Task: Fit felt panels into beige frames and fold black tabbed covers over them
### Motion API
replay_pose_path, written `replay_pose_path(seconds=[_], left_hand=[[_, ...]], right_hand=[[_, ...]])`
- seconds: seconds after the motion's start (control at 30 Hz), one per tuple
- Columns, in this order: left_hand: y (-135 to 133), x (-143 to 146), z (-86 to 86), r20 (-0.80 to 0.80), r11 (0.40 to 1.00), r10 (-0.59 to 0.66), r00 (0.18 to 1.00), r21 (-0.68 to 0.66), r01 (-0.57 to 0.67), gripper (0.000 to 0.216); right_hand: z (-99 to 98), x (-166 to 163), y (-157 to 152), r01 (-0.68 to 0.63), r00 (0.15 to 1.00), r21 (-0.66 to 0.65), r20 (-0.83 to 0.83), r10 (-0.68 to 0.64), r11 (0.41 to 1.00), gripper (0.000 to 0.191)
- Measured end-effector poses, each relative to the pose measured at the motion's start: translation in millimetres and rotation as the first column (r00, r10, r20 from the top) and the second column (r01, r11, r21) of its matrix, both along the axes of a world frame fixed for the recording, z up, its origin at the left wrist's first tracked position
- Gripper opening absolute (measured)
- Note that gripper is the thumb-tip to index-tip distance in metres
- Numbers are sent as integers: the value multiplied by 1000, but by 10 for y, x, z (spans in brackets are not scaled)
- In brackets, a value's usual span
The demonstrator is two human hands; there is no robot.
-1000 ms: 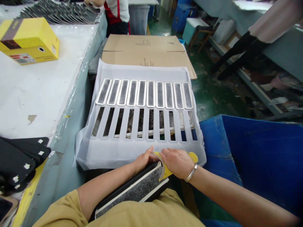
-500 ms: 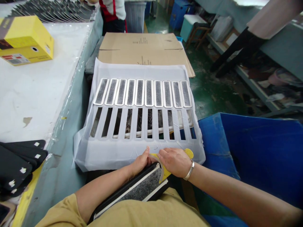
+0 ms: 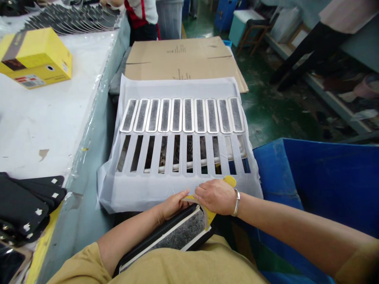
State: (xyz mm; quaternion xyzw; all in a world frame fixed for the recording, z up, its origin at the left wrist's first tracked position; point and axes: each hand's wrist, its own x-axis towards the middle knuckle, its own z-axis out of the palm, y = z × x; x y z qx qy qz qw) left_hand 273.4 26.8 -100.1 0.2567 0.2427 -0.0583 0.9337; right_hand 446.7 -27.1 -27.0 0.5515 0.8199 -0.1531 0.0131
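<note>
A black padded piece (image 3: 182, 232) with a grey speckled panel and white edges lies slanted against my body, its near part hidden. Over its far end curves a yellow strip (image 3: 211, 217) with a pale underside. My right hand (image 3: 217, 196), wearing a metal bracelet, is closed around the strip, whose rounded end sticks out beyond the knuckles. At the strip's other end, my left hand (image 3: 174, 205) pinches it between thumb and fingers. Just beyond both hands is a white sheet (image 3: 142, 193) with a row of slots and, above them, a row of white-bordered grey panels (image 3: 188, 115).
Flattened cardboard (image 3: 166, 55) lies behind the sheet. A blue bin (image 3: 291, 177) stands close on the right. On the left table (image 3: 68, 110) are a yellow box (image 3: 35, 57) and black pieces (image 3: 29, 205). Two people stand farther off.
My right hand has shifted slightly up and left with the yellow strip. My left fingers now lie flatter along the strip's end. The whole view has shifted a little.
</note>
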Motion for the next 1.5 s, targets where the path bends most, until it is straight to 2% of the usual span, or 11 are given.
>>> replay_pose_path(seconds=[0.07, 0.2, 0.47, 0.67, 0.77, 1.0, 1.07, 1.17, 1.3, 1.4, 1.5], left_hand=[[1, -56, -47, -109, 980, -6, 994, 196, 27, 53], [50, -144, -84, -213, 813, -60, 975, 556, 171, 53], [132, -62, 53, -196, 735, -125, 973, 640, 223, 44], [190, -97, 240, -87, 543, -315, 945, 800, 255, 41], [202, -85, 282, -31, 496, -419, 907, 829, 257, 51], [338, -50, 394, -73, 415, -510, 857, 852, 319, 52], [374, -59, 438, -115, 354, -517, 848, 873, 335, 52], [359, -69, 497, -159, 291, -492, 856, 897, 333, 52], [254, -67, 574, -203, 266, -436, 877, 902, 341, 49], [164, -54, 636, -234, 233, -404, 884, 909, 347, 39], [69, -45, 697, -263, 201, -356, 897, 916, 348, 31]], right_hand=[[-23, 20, 21, -48, 998, 21, -27, 49, 999, 35], [-69, 35, 34, -106, 991, 62, -74, 110, 992, 36], [-107, -22, -140, 44, 997, 77, -65, -39, 996, 29], [-105, 26, -109, -85, 989, 62, -117, 92, 994, 33], [-94, 7, -117, -103, 987, 36, -116, 106, 994, 33], [90, -16, -510, 197, 975, -111, -85, -207, 974, 33], [113, 62, -757, 376, 902, -161, -163, -400, 913, 37], [33, 173, -1163, 666, 628, -225, -346, -697, 711, 46], [-244, 195, -1468, 835, 280, -290, -507, -815, 467, 56], [-469, 196, -1409, 863, 153, -327, -558, -816, 386, 54], [-582, 253, -1203, 855, 130, -341, -590, -797, 391, 49]])
